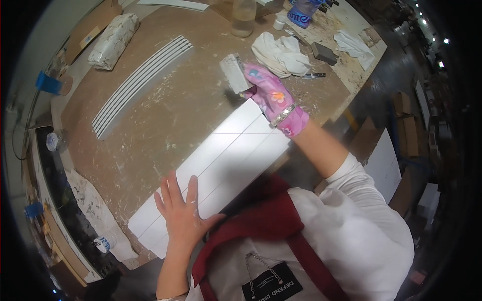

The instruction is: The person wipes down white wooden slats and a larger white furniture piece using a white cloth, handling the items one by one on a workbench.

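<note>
Right hand [271, 95] – pink glove w/ multicolour floral print, holding grey sanding block [233, 71]. White boards [226, 160] under bare left hand [183, 213]. Brown worktop [165, 108] – white dust specks. White rag [281, 54].

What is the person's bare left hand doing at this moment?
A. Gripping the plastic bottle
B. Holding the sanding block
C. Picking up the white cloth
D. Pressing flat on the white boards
D: the left hand lies palm down, fingers spread, on the white boards, while the gloved right hand holds the sanding block at their far end.
</note>
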A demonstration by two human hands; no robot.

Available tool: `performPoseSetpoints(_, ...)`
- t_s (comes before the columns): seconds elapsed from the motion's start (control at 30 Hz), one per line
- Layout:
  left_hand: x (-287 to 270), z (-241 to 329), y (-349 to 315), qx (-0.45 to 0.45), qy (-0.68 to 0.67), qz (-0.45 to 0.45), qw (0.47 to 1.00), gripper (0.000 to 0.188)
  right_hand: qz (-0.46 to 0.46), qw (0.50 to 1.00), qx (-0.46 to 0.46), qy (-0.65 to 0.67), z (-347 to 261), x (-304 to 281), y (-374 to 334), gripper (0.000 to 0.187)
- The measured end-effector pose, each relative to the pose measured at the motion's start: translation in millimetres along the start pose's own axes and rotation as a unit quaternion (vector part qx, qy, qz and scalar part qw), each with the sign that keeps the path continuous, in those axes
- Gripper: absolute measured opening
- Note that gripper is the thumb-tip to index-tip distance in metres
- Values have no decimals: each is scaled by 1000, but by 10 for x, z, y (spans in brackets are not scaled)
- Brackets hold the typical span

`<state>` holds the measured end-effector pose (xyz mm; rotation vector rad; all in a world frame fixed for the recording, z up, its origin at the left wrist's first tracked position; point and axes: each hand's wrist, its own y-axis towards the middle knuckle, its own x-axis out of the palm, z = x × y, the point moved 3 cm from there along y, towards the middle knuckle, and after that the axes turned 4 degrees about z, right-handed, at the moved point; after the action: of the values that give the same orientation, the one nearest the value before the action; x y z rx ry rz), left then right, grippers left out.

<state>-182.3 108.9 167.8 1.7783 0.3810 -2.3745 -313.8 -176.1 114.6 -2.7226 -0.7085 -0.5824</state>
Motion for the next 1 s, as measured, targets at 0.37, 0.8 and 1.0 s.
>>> performPoseSetpoints(0.37,-35,18,2,14,20,-16,1000,107,39,998,-17,47,-36,6,-83,37)
performPoseSetpoints(0.8,67,-1477,2303,-13,102,174,979,76,50,982,54,174,96,-504,140,27)
performPoseSetpoints(1.0,352,-1356,2257,45,118,173,977,58,36,997,30,57,139,-808,389,36)
